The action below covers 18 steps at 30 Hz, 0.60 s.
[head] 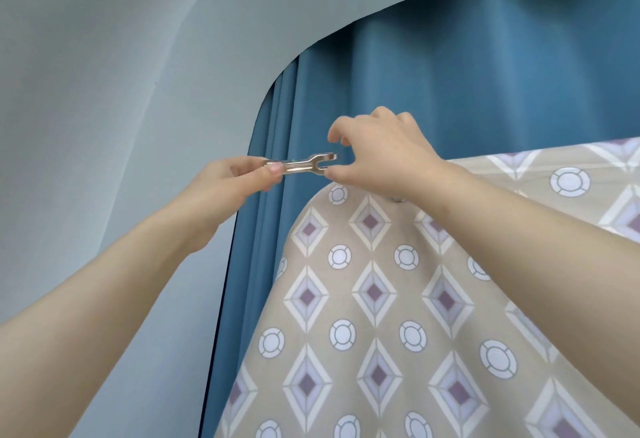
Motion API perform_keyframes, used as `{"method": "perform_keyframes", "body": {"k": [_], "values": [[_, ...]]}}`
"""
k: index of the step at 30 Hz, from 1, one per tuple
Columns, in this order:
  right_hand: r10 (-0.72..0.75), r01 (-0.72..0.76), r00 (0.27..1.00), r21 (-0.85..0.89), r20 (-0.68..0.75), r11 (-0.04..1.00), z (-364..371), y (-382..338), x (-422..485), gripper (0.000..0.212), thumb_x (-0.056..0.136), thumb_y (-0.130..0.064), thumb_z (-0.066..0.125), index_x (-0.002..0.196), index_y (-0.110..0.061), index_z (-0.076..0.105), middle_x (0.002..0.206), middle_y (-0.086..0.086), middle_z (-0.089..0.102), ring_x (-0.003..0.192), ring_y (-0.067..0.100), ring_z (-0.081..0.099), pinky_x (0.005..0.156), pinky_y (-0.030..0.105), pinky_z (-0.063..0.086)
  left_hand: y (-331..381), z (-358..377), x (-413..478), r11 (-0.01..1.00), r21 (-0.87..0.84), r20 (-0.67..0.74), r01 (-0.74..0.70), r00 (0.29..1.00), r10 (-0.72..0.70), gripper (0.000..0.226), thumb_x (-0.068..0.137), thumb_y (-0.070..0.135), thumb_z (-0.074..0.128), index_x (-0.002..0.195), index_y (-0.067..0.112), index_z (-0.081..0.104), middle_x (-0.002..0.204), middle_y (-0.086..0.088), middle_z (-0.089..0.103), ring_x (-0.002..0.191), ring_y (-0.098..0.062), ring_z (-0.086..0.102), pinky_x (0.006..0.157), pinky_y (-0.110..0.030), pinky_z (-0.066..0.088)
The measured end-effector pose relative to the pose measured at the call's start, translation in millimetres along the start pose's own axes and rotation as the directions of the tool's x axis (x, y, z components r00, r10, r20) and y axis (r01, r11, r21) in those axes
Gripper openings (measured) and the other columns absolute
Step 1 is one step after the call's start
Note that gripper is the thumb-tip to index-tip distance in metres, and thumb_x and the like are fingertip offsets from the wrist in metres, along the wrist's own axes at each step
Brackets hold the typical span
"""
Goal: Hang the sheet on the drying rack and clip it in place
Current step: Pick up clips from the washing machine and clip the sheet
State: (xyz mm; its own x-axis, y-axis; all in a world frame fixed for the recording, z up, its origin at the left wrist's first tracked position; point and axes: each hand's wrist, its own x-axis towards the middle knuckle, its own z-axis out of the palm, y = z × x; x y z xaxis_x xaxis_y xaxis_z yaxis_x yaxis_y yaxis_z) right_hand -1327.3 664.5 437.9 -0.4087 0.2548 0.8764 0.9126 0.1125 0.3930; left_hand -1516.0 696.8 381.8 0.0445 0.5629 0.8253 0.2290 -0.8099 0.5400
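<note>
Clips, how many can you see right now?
1. The metal clip is pinched in the left hand, up by the sheet's top corner, its forked end beside the right hand's fingertips. More may be hidden behind the hands or sheet.

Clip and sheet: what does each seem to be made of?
The clip looks like metal, a shiny silvery-gold finish with bright highlights on its thin flat arms. The sheet looks like thin matte fabric, printed with diamonds and circles, draping in soft curves; the fibre cannot be told.
</note>
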Motion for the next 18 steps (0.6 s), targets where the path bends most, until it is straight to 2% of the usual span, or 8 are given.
{"method": "perform_keyframes", "body": {"k": [2, 5, 8, 10, 13, 16, 18], "values": [[-0.034, 0.043, 0.997, -0.126, 0.073, 0.991, 6.3, -6.4, 1.5, 0.035, 0.09, -0.044, 0.046, 0.119, -0.026, 0.054, 0.11, -0.002, 0.059, 0.11, 0.023, 0.042, 0.091, 0.036, 0.027, -9.6, -5.0, -0.3, 0.997, -0.035, -0.018, 0.065, 0.998, -0.066, 0.017, 0.09, 0.037, 0.054, 0.1, 0.027, 0.064, 0.109, 0.006, 0.067, 0.104, -0.003, 0.058, 0.097, -0.032, 0.036], [-0.076, 0.124, 0.978, -0.25, 0.196, 0.96, 14.9, -16.7, 5.8, 0.033, 0.093, -0.042, 0.038, 0.118, -0.028, 0.055, 0.11, -0.001, 0.059, 0.109, 0.023, 0.045, 0.102, 0.038, 0.023, -20.9, -8.4, -0.2, 0.994, -0.004, -0.015, 0.106, 0.994, -0.106, 0.023, 0.09, 0.034, 0.055, 0.108, 0.021, 0.064, 0.11, 0.004, 0.067, 0.105, -0.006, 0.058, 0.087, -0.029, 0.037], [-0.028, 0.117, 0.915, -0.2, 0.403, 0.973, 21.9, -24.8, 9.3, 0.032, 0.094, -0.042, 0.035, 0.118, -0.031, 0.054, 0.105, 0.0, 0.058, 0.098, 0.024, 0.046, 0.098, 0.038, 0.024, -30.2, -13.6, -3.1, 0.991, 0.021, 0.016, 0.13, 0.991, -0.13, 0.025, 0.089, 0.032, 0.058, 0.11, 0.019, 0.064, 0.108, 0.004, 0.068, 0.107, -0.007, 0.058, 0.085, -0.027, 0.038], [-0.007, 0.123, 0.855, -0.19, 0.518, 0.974, 27.1, -25.7, 12.9, 0.033, 0.095, -0.045, 0.033, 0.123, -0.04, 0.049, 0.119, 0.0, 0.051, 0.109, 0.026, 0.041, 0.092, 0.038, 0.026, -35.6, -17.5, -5.4, 0.985, 0.013, 0.049, 0.172, 0.984, -0.172, 0.026, 0.089, 0.031, 0.058, 0.111, 0.018, 0.065, 0.105, 0.005, 0.07, 0.106, -0.005, 0.059, 0.09, -0.029, 0.039], [-0.032, 0.134, 0.791, -0.122, 0.611, 0.984, 29.0, -24.9, 18.8, 0.032, 0.094, -0.053, 0.034, 0.125, -0.054, 0.042, 0.122, -0.007, 0.043, 0.111, 0.022, 0.035, 0.094, 0.039, 0.025, -42.8, -23.3, -7.2, 0.975, -0.04, 0.062, 0.217, 0.975, -0.214, 0.027, 0.088, 0.03, 0.058, 0.111, 0.018, 0.065, 0.103, 0.006, 0.071, 0.105, -0.006, 0.06, 0.09, -0.03, 0.042], [-0.113, 0.136, 0.723, 0.02, 0.681, 0.991, 30.6, -27.1, 25.1, 0.033, 0.094, -0.046, 0.043, 0.127, -0.049, 0.049, 0.11, -0.015, 0.042, 0.102, 0.013, 0.037, 0.086, 0.031, 0.025, -47.5, -29.8, -7.8, 0.974, -0.055, 0.07, 0.221, 0.974, -0.217, 0.027, 0.085, 0.028, 0.062, 0.109, 0.017, 0.066, 0.104, 0.004, 0.072, 0.105, -0.007, 0.061, 0.087, -0.028, 0.043], [-0.133, 0.119, 0.7, 0.069, 0.702, 0.991, 32.9, -28.8, 29.5, 0.031, 0.094, -0.04, 0.047, 0.124, -0.046, 0.054, 0.111, -0.017, 0.049, 0.103, 0.011, 0.044, 0.088, 0.028, 0.03, -51.6, -34.0, -9.7, 0.973, -0.048, 0.087, 0.226, 0.971, -0.221, 0.033, 0.077, 0.029, 0.071, 0.107, 0.017, 0.067, 0.102, 0.004, 0.073, 0.105, -0.008, 0.062, 0.084, -0.028, 0.043]]}}
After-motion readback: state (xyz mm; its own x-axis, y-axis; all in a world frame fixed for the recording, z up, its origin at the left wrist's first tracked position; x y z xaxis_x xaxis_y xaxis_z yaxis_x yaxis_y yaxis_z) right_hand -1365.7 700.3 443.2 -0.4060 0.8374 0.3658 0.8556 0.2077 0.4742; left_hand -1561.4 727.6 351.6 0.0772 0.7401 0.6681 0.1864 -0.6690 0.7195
